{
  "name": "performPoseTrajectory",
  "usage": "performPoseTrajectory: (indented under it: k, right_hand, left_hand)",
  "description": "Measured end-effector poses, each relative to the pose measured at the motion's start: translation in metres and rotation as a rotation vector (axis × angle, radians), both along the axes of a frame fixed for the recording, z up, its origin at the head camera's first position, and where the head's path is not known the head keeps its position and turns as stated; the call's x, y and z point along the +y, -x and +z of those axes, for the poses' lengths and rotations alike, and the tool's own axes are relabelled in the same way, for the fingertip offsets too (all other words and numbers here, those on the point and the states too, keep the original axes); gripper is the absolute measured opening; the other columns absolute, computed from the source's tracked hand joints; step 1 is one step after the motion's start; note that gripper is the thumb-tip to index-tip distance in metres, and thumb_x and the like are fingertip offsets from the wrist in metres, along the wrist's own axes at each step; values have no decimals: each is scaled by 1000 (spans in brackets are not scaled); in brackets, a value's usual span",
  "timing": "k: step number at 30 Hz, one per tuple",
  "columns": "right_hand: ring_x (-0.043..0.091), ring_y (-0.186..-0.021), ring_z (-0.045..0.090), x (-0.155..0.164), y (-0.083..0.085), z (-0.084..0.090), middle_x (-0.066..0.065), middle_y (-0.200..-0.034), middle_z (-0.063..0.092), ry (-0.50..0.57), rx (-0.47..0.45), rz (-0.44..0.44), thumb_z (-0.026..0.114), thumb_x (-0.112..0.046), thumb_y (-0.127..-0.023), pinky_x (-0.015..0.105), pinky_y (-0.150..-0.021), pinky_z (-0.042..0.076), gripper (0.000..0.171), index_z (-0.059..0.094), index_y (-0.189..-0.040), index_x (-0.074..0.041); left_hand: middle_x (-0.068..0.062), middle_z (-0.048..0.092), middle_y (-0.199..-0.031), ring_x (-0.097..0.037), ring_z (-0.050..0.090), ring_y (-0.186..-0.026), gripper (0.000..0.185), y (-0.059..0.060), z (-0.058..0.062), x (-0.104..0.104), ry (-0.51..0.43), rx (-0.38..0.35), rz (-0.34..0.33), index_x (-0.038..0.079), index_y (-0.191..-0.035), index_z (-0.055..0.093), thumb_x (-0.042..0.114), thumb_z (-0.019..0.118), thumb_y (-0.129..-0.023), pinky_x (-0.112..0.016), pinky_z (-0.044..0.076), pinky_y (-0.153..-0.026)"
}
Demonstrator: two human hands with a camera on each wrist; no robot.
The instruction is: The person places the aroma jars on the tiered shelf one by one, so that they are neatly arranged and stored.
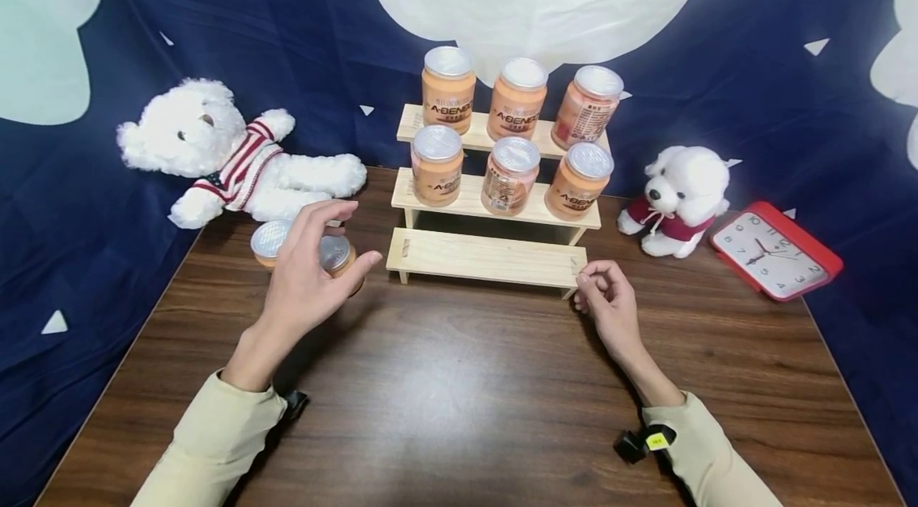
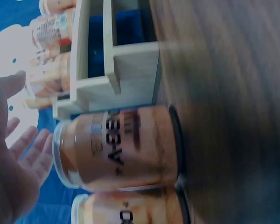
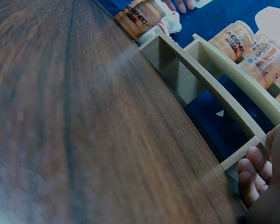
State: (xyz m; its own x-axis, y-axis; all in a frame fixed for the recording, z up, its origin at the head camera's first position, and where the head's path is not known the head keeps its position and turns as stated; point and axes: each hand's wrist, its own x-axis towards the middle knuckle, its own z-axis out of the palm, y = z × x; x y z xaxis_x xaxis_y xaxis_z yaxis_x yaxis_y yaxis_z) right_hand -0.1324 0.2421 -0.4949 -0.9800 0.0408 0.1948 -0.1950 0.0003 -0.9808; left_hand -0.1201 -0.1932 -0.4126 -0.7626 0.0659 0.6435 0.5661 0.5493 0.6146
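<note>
My left hand (image 1: 303, 274) hovers at the left with fingers and thumb spread apart and nothing held. Just beyond and below it stands a jar of orange contents with a silver lid (image 1: 335, 252); in the left wrist view the fingertips come close to the lid of this jar (image 2: 121, 149). A second such jar (image 1: 268, 241) sits right beside it, partly covered by the hand. At the other side my right hand (image 1: 611, 308), fingers curled, pinches the right end of the lowest step of a wooden three-step stand (image 1: 488, 256).
Three jars (image 1: 516, 96) line the stand's top step and three more jars (image 1: 511, 176) its middle step. A white teddy bear (image 1: 237, 160) lies behind the left hand. To the right are a plush dog (image 1: 677, 200) and a red clock (image 1: 778, 252), all on a brown table (image 1: 445, 403).
</note>
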Motion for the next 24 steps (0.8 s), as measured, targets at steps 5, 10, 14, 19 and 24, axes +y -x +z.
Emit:
performPoseTrajectory:
  k: [5, 10, 14, 19, 24]
  right_hand:
    - [7, -65, 63, -1, 0, 1, -1, -75, 68, 0, -1, 0, 62, 4, -109, 18, -55, 55, 21, 50, -114, 20]
    - [8, -65, 62, -1, -1, 1, 0, -74, 67, -3, -9, -9, 62, 4, -109, 17, -55, 55, 21, 50, -114, 20]
    - [7, -65, 62, -1, -1, 1, -1, -74, 67, -3, -15, -14, 62, 3, -109, 17, -56, 55, 20, 50, -114, 19]
    - [7, -65, 62, -1, -1, 2, -1, -74, 67, -1, -15, -15, 62, 4, -109, 17, -55, 55, 19, 50, -114, 19]
    - [7, -64, 62, -1, -1, 2, 0, -74, 67, -2, -14, -7, 61, 6, -109, 17, -55, 55, 19, 49, -114, 20]
  left_hand:
    - [-17, 67, -141, -33, 64, -125, 74, 2, 5, -18, 91, -25, -10, 2, -147, 65, 8, 97, -80, -19, 46, -110]
    - [-14, 70, -139, -26, 65, -116, 77, 5, 13, -35, 190, -93, -29, 6, -148, 66, 9, 99, -79, -20, 48, -90]
    - [-13, 73, -136, -20, 63, -99, 78, 6, 16, -47, 269, -133, -56, 7, -148, 65, 10, 100, -79, -21, 46, -73]
    - [-12, 74, -136, -23, 63, -101, 86, 7, 15, -58, 358, -161, -65, 7, -150, 64, 16, 104, -74, -26, 46, -81]
    - [-13, 73, -140, -35, 65, -122, 88, 7, 13, -64, 388, -195, -71, 8, -149, 65, 21, 106, -72, -47, 49, -107]
